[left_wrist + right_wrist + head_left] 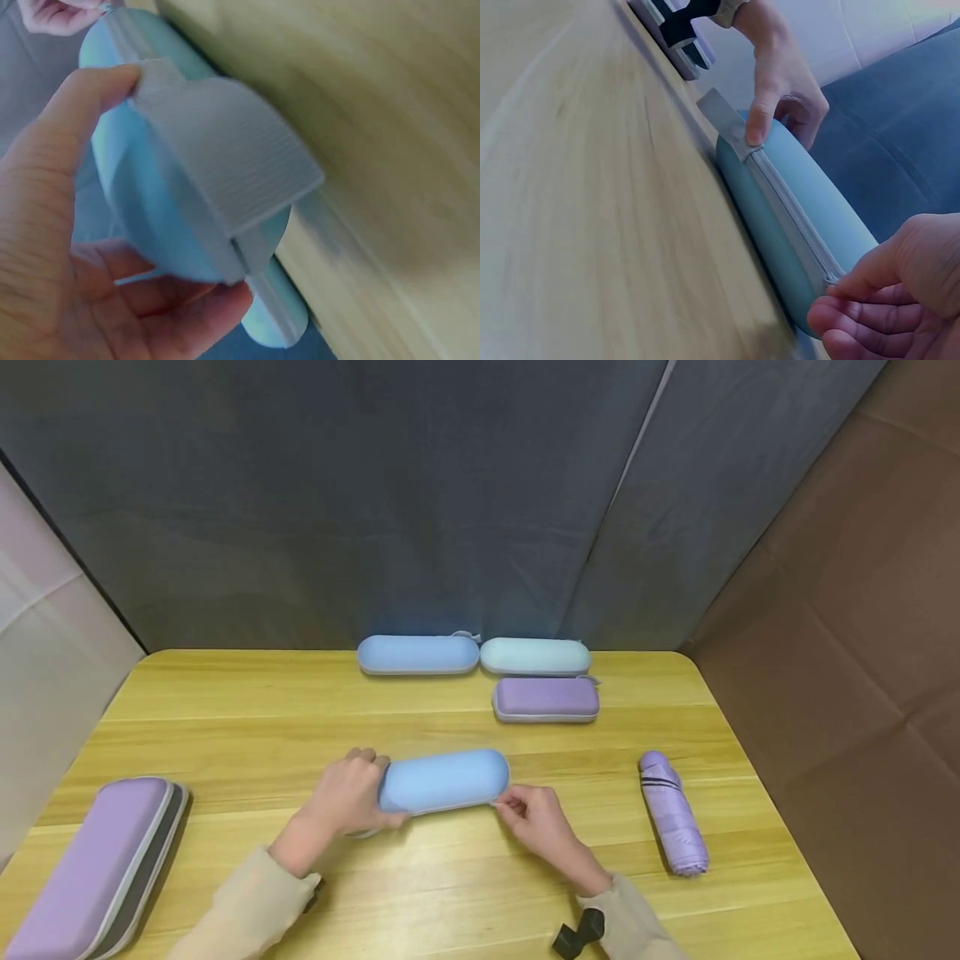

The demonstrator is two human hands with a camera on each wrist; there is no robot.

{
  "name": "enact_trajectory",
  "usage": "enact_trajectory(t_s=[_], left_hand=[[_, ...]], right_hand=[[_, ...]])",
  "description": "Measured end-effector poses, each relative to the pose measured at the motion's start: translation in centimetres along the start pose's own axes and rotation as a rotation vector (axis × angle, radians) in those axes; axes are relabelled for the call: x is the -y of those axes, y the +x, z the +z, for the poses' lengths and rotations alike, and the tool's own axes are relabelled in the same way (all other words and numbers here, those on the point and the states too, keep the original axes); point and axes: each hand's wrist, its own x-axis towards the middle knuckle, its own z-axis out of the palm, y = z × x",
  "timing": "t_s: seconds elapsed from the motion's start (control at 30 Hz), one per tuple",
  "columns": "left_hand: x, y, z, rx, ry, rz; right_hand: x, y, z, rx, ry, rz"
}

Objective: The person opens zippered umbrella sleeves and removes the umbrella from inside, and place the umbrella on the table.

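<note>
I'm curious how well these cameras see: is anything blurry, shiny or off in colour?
Head view: pale sheen on the table, soft shadow beside the umbrella, held case sky blue; left wrist view: table grain smeared, that case looks teal; right wrist view: teal again, table grain softly blurred.

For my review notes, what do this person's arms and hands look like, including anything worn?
The left hand and right hand are gloveless. Plain beige fabric sleeves end near the wrists. A small black angular device sits at the right cuff; a black piece shows at the left.
</note>
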Motion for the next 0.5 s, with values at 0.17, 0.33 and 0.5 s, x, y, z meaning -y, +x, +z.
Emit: enact_trajectory(t_s=[0.17, 0.33, 0.5], left_hand=[[0.3, -0.4, -0.4, 0.031, -0.069, -0.01], [0.4, -0.4, -0.1, 0.001, -0.061, -0.002], [0.4, -0.4, 0.0, -0.009, -0.057, -0.005]], right_hand=[[0.4, -0.1, 0.5, -0.035, 0.007, 0.028], [1.2, 0.0, 1.2, -0.027, 0.005, 0.0], [2.5, 0.4, 2.4, -0.001, -0.072, -0.053]])
